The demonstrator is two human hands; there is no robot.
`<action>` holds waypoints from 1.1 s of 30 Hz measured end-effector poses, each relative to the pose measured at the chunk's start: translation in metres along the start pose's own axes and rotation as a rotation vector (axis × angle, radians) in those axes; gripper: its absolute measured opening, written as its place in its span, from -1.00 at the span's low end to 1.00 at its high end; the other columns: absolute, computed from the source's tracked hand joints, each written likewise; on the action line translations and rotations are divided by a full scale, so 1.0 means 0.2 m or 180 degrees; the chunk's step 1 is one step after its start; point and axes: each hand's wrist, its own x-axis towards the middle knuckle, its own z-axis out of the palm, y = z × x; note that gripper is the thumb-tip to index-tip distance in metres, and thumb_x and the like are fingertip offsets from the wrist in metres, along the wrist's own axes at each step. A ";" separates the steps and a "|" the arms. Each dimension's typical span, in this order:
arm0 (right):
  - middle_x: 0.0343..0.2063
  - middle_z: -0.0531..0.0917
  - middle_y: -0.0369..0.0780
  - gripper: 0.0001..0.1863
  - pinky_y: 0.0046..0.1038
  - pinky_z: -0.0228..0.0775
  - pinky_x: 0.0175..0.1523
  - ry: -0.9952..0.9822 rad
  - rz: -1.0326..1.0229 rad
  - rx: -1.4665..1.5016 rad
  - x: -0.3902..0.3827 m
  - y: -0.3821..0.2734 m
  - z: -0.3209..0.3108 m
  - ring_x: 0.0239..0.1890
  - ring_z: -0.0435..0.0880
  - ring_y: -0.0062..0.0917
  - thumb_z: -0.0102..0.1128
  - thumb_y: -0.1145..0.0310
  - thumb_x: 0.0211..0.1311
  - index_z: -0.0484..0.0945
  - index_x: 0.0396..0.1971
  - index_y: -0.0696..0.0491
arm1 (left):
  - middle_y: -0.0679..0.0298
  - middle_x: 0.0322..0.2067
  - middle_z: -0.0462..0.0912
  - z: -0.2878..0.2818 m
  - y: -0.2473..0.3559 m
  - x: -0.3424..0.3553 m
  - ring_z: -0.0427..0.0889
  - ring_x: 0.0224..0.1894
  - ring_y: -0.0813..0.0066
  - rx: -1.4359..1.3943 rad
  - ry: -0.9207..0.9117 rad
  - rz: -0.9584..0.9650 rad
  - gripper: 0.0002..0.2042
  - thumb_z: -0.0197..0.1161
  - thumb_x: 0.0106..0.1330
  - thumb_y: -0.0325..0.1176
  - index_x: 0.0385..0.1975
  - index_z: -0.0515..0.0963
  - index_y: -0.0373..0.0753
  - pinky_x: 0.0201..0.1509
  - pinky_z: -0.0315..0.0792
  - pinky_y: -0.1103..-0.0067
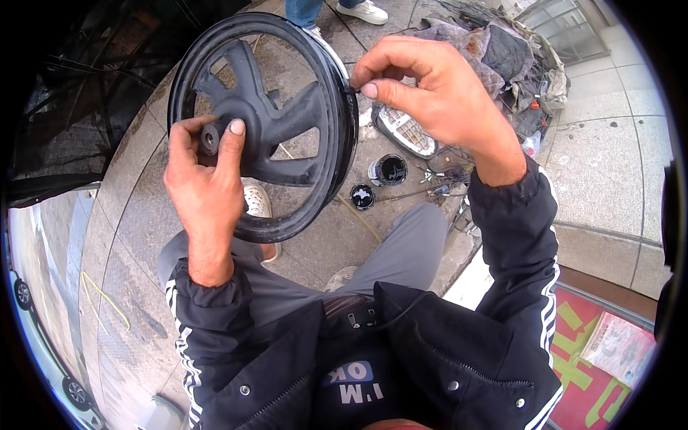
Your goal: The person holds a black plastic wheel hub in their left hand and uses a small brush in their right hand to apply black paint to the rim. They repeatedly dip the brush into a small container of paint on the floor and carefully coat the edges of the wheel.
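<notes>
A black spoked wheel rim (276, 172) is held up in front of me, tilted. My left hand (204, 161) grips it at the hub, with thumb and fingers around the short round end of the hub. Along the rim's right outer side, the lower stretch looks glossy black and the upper stretch pale. My right hand (430, 89) is closed in a pinch at that side. A small dark thing pokes out of its fingertips against the rim; its kind is hidden. Below the right hand stand an open tin of black paint (392, 170) and a small round lid (362, 196) with black on it.
A grey-white slatted plastic piece (408, 132) lies beyond the tin, near small tools and wires (448, 179). Behind it is a heap of dirty cloth (494, 54). Another person's shoe (364, 11) shows at the top. A red mat (573, 358) lies at lower right.
</notes>
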 end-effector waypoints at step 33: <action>-0.38 0.69 -0.14 -0.87 -0.35 0.53 -0.25 -0.0034 0.0034 0.0025 -0.22 -0.15 0.16 -0.34 0.72 -0.31 0.29 0.58 0.12 0.68 -0.30 0.15 | 0.32 -0.31 0.66 -0.03 -0.02 0.02 0.52 -0.27 0.71 0.0065 0.0091 -0.0170 -0.69 0.44 0.38 -0.30 -0.11 0.55 -0.41 -0.15 0.40 0.72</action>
